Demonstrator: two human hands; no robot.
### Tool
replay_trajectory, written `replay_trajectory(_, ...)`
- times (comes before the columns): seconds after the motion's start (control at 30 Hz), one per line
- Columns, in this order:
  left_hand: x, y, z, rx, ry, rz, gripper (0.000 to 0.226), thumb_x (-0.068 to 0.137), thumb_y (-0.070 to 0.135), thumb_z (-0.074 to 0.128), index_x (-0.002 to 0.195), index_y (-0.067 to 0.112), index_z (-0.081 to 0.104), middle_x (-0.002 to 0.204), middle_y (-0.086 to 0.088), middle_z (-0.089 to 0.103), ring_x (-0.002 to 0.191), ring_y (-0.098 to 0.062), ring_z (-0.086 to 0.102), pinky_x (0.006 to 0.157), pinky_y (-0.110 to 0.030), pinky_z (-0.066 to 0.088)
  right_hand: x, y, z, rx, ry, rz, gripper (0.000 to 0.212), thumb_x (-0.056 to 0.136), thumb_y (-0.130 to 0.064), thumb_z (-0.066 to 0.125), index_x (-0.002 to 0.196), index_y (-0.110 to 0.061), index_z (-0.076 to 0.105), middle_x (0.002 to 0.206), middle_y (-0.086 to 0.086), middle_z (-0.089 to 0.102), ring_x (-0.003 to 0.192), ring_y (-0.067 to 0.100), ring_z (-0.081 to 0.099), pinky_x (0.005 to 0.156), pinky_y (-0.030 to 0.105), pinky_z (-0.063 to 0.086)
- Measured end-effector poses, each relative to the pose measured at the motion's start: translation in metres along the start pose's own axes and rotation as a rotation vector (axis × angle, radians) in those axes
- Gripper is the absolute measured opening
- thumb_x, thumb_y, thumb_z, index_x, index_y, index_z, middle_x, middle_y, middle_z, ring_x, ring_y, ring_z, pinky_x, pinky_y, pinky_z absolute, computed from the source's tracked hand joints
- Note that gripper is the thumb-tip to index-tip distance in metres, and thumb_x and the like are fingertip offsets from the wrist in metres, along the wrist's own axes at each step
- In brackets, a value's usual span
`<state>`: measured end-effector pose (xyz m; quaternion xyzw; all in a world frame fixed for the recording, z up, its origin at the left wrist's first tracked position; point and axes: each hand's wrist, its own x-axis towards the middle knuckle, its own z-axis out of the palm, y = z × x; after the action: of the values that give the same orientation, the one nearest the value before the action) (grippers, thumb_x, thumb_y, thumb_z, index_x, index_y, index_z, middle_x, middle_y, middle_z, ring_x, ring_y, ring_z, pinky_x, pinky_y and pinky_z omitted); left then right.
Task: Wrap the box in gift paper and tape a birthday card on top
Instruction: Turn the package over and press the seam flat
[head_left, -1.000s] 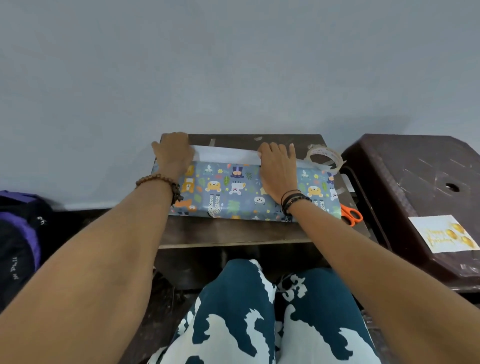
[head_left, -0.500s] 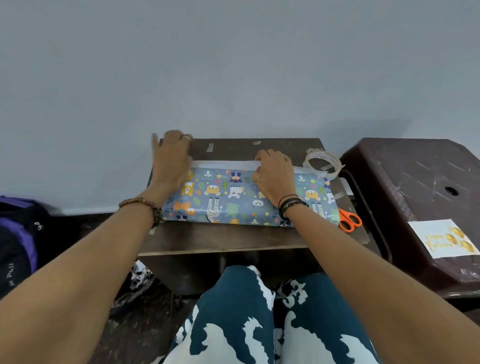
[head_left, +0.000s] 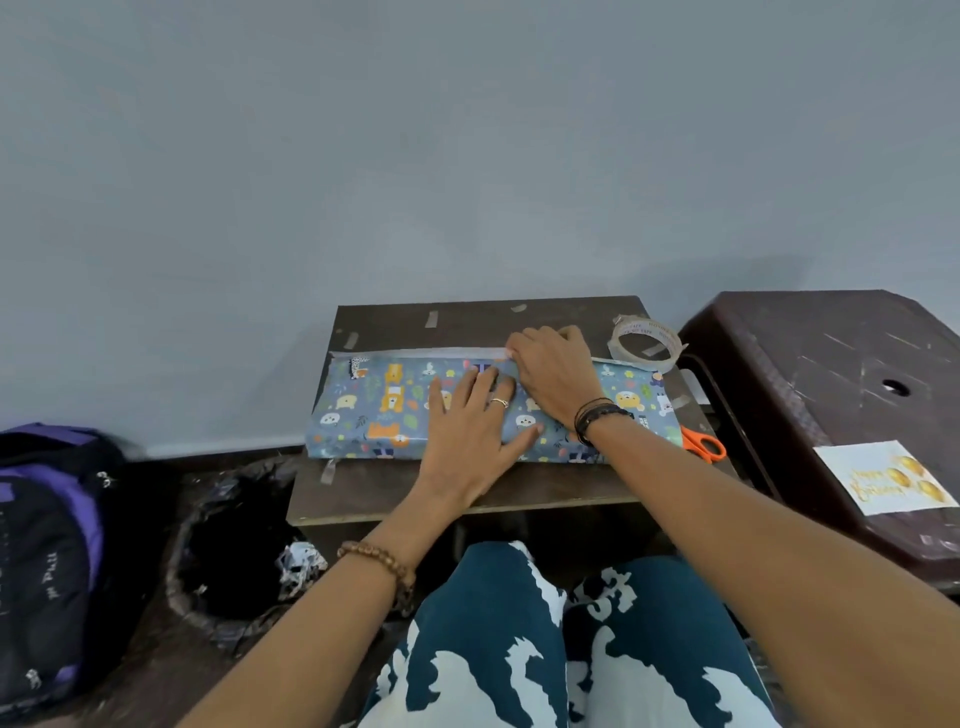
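A flat box covered in blue gift paper (head_left: 374, 410) with cartoon animals lies on a small dark table (head_left: 395, 488). A white strip of the paper's underside runs along its far edge. My left hand (head_left: 470, 434) lies flat on top of the box near its middle, fingers spread. My right hand (head_left: 556, 376) presses on the far edge of the paper, fingers curled down over the white strip. A white birthday card (head_left: 883, 483) with gold balloons rests on the brown stool at the right.
A roll of clear tape (head_left: 644, 343) stands at the table's back right and orange scissors (head_left: 701, 444) lie by the box's right end. Several tape strips stick along the table. A brown plastic stool (head_left: 831, 374) stands right; a black bin (head_left: 234, 551) and a purple backpack (head_left: 47, 545) left.
My left hand has moved from the box's far left corner to its middle and now lies flat. My right hand has stayed on the far edge. The view has shifted down and left.
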<state>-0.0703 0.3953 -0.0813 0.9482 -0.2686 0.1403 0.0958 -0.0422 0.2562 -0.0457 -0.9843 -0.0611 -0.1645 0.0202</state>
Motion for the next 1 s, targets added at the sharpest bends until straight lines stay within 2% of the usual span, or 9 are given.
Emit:
replay_trajectory(0.07,0.001,0.001,-0.002,-0.002,-0.045,-0.001,0.066,0.082,0.063,0.033,0.115,0.014,0.063,0.121,-0.007,0.062,0.116,-0.026,0.057,0.094,-0.060,0.039,-0.006,-0.003,0.001,-0.034,0.041,0.009,0.011,0.082,-0.003,0.057,0.086,-0.012,0.062,0.075,0.006,0.063,0.074,0.029,0.059,0.070,0.038,0.040)
replay_trajectory(0.17,0.002,0.002,-0.005,-0.016,-0.090,0.003,0.071,0.081,0.064,0.029,0.119,0.013,0.062,0.125,-0.008,0.060,0.119,-0.028,0.054,0.096,-0.062,0.036,-0.010,-0.005,0.004,0.064,0.050,0.044,0.017,0.092,-0.009,0.049,0.097,-0.009,0.065,0.092,0.009,0.064,0.088,0.029,0.058,0.075,0.039,0.041)
replay_trajectory(0.37,-0.002,-0.002,-0.008,-0.079,-0.126,0.008,0.098,0.070,0.077,0.013,0.141,0.013,0.037,0.146,-0.003,0.038,0.138,-0.021,0.029,0.112,-0.054,0.008,-0.030,-0.004,0.000,0.250,0.030,0.022,0.031,0.093,-0.011,0.046,0.119,-0.007,0.062,0.106,0.011,0.061,0.094,0.025,0.056,0.080,0.034,0.045)
replay_trajectory(0.57,0.002,-0.008,-0.011,-0.159,-0.063,0.056,0.111,0.063,0.080,0.029,0.141,0.002,0.033,0.146,-0.015,0.035,0.137,-0.030,0.030,0.114,-0.042,0.009,-0.033,-0.009,-0.002,0.220,0.064,0.030,0.033,0.080,-0.009,0.047,0.104,-0.003,0.069,0.098,0.014,0.069,0.089,0.033,0.063,0.077,0.036,0.048)
replay_trajectory(0.7,0.009,-0.013,-0.011,0.019,-0.206,0.076,0.120,0.057,0.085,0.009,0.149,0.009,0.007,0.157,-0.008,0.003,0.145,-0.024,0.000,0.111,-0.039,-0.013,-0.037,-0.011,-0.006,0.180,0.008,0.085,0.033,0.087,-0.012,0.047,0.116,-0.012,0.064,0.123,0.005,0.063,0.104,0.027,0.061,0.075,0.030,0.044)
replay_trajectory(0.8,0.010,-0.014,-0.011,0.028,-0.286,0.041,0.111,0.069,0.086,0.023,0.149,0.013,0.000,0.158,-0.005,-0.003,0.145,-0.020,-0.005,0.114,-0.041,-0.013,-0.036,-0.014,-0.010,0.130,-0.042,0.110,0.032,0.089,-0.015,0.043,0.114,-0.014,0.064,0.125,0.001,0.061,0.102,0.024,0.061,0.069,0.027,0.039)
replay_trajectory(0.9,0.010,-0.011,-0.017,-0.016,-0.335,0.032,0.101,0.079,0.077,0.033,0.149,0.013,0.000,0.158,-0.005,-0.005,0.145,-0.020,-0.006,0.115,-0.042,-0.010,-0.028,-0.022,-0.019,0.075,-0.063,0.196,0.027,0.090,-0.016,0.040,0.099,-0.012,0.065,0.106,0.004,0.067,0.091,0.025,0.061,0.062,0.028,0.035)
replay_trajectory(0.97,0.012,-0.012,-0.022,-0.028,-0.381,0.044,0.088,0.088,0.068,0.029,0.149,0.013,-0.003,0.157,-0.007,-0.007,0.145,-0.021,-0.009,0.117,-0.044,-0.008,-0.025,-0.036,-0.025,0.226,0.014,0.296,0.028,0.092,-0.016,0.040,0.095,-0.010,0.067,0.097,0.008,0.068,0.092,0.025,0.062,0.066,0.030,0.040)
replay_trajectory(1.0,0.014,-0.013,-0.026,-0.026,-0.410,0.060,0.081,0.092,0.060,0.029,0.149,0.013,-0.005,0.157,-0.007,-0.010,0.144,-0.022,-0.012,0.117,-0.045,-0.007,-0.025,-0.045,-0.026,0.401,0.043,0.326,0.029,0.093,-0.015,0.040,0.103,-0.009,0.067,0.105,0.009,0.068,0.102,0.024,0.060,0.078,0.030,0.045)
